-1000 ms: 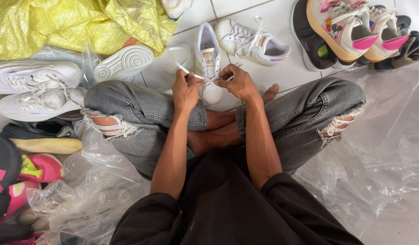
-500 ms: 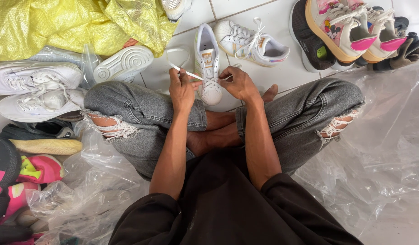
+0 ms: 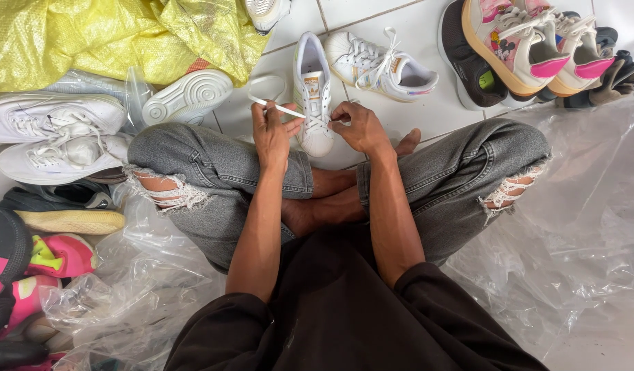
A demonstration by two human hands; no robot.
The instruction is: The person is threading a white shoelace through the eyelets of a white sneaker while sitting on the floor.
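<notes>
White lace (image 3: 279, 108) pulled out leftward since a moment ago, pinched in left hand (image 3: 272, 130); right hand (image 3: 358, 124) grips lace at white sneaker (image 3: 313, 93), on floor beyond crossed legs. Lacing judged underway.

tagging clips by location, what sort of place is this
Probably a shoe sorting or resale spot on a tiled floor: loose sneakers lie around, plus plastic sheeting and a yellow sack.

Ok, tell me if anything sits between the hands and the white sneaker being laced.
Nothing visible does. The left hand pinches the white lace, and the right hand rests right at the white sneaker, with no other shoe or plastic between them.
</notes>
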